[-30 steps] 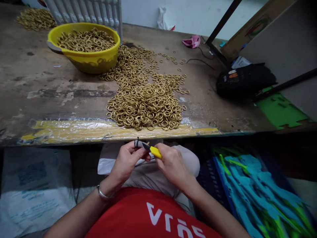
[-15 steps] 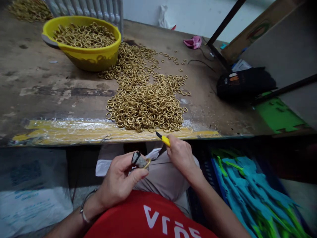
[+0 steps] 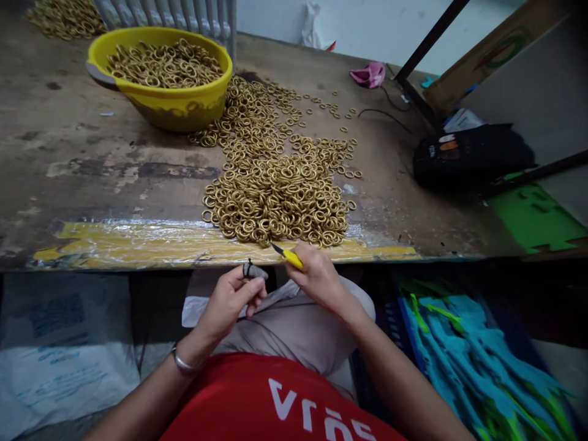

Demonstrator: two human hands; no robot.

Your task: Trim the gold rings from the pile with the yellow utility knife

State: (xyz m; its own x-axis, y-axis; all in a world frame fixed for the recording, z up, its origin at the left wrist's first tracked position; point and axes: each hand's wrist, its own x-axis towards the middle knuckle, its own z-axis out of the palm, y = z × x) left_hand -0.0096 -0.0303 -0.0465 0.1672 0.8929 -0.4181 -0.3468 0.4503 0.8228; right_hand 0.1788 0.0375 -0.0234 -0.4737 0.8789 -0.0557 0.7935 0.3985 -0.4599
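My right hand (image 3: 316, 272) is closed around a yellow utility knife (image 3: 293, 258). Its dark blade points left and up, close to the front edge of a heap of gold-coloured rings (image 3: 280, 202). My left hand (image 3: 236, 297) is below the table edge, left of the knife. A grey wrap (image 3: 255, 271), tied with black cord, covers its index finger. The thumb lies against that finger and the other fingers are curled, with no ring showing among them.
Behind the heap, a yellow basin (image 3: 160, 107) holds more rings. Clear tape over yellow strips (image 3: 138, 245) lines the table's front edge. A black bag (image 3: 471, 156) lies at right. Below it, a blue crate holds turquoise and green pieces (image 3: 478, 343). A white sack (image 3: 64, 349) stands lower left.
The ring that was pinched in my left hand no longer shows there. My left hand has moved up towards the table edge. The knife and my right hand have shifted left along the heap.
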